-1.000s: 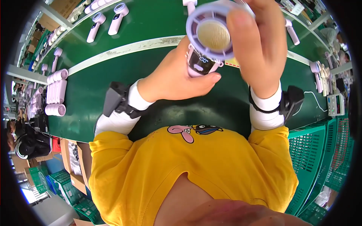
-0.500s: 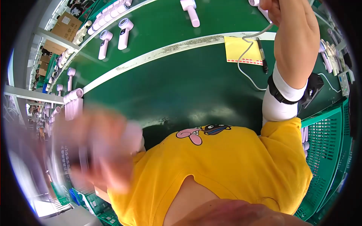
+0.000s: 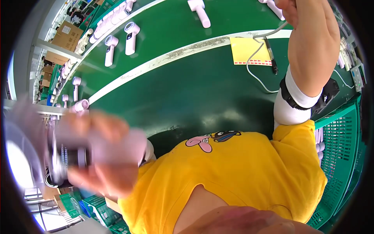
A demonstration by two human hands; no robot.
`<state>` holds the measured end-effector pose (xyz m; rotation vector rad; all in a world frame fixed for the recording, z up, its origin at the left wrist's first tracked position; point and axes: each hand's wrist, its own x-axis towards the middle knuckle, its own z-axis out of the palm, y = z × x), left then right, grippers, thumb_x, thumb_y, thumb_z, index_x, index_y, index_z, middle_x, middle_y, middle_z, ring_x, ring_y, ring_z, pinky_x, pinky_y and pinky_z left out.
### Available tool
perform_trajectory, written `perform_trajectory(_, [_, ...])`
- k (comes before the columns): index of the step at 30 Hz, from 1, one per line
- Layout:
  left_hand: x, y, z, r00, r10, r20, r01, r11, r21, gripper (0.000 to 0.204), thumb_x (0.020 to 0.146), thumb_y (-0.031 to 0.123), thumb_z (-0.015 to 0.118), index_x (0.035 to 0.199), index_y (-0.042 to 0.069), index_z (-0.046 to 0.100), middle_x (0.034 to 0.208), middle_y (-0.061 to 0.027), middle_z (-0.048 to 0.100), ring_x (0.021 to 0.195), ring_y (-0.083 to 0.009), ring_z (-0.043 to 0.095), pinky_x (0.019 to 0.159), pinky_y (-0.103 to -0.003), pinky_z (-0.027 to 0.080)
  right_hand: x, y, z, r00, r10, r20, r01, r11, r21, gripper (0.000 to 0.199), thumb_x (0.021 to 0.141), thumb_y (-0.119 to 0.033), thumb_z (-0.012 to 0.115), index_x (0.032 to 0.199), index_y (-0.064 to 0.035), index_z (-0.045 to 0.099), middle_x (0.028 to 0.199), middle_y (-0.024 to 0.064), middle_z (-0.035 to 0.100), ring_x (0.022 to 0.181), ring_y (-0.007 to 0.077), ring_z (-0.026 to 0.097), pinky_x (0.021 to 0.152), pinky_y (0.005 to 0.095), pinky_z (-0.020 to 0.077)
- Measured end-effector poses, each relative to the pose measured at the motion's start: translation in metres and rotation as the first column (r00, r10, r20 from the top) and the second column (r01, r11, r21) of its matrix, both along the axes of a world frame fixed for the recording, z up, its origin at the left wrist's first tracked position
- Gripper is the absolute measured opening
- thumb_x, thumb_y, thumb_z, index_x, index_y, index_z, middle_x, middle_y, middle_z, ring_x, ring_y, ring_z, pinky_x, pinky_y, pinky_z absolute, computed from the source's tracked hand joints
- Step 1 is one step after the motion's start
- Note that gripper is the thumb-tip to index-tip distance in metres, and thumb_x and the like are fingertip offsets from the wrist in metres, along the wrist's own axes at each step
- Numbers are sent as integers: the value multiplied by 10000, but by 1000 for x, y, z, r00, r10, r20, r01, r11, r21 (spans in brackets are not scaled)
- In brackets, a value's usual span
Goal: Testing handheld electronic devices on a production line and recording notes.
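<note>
- Since a second ago, the fan (image 3: 120, 145) has moved far left of the yellow paper (image 3: 249, 50).
- Left hand (image 3: 109, 177), blurred, wraps around it.
- Right hand (image 3: 287, 11) is beyond the paper, rightward; cannot tell its grip.

A second ago both my hands were at the fan (image 3: 119, 146) above the bench (image 3: 187, 89). Now my left hand (image 3: 113, 177) alone has it, swung out to my left and tipped sideways, head leftward, blurred. My right hand (image 3: 288, 9) has let go and gone far forward to the right, near another fan (image 3: 274, 8). The yellow pad (image 3: 249, 52), pen (image 3: 271, 56) and cable (image 3: 251, 72) between are now uncovered.
</note>
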<state>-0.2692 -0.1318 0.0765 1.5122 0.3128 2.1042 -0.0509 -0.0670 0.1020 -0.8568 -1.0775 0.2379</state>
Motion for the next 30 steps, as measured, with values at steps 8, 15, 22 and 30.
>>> perform_trajectory(8, [-55,-15,21,988,142,63,-153,830,536,391,648,141,542,959,-38,387,944,-161,399,718,-229,437,630,-303,339,1,-1,3,998,-63,-32,61,997,-52,198,862,-144,464,776,15,544,572,-12,440,543,48,389,506,175,277])
perform_trajectory(15, [-51,-13,20,985,9,-173,79,867,493,435,631,130,560,988,-20,362,898,-115,395,693,-207,421,609,-291,326,0,2,-3,998,59,-8,-59,998,-12,171,861,-130,478,771,1,539,588,-23,444,528,47,383,496,178,294])
perform_trajectory(22, [-53,-9,26,968,-244,-53,246,895,371,356,643,76,532,973,43,401,948,-155,419,771,-215,427,656,-322,339,-3,-12,4,871,330,365,-267,940,-211,138,831,-115,515,783,11,544,599,32,478,542,95,441,502,217,344])
perform_trajectory(30, [-112,-14,39,974,41,221,-92,971,221,324,681,87,562,946,22,389,796,-45,395,700,-187,438,647,-350,378,-6,-1,-6,669,435,603,-292,900,-325,242,839,-235,521,882,2,548,729,67,557,645,152,546,569,272,420])
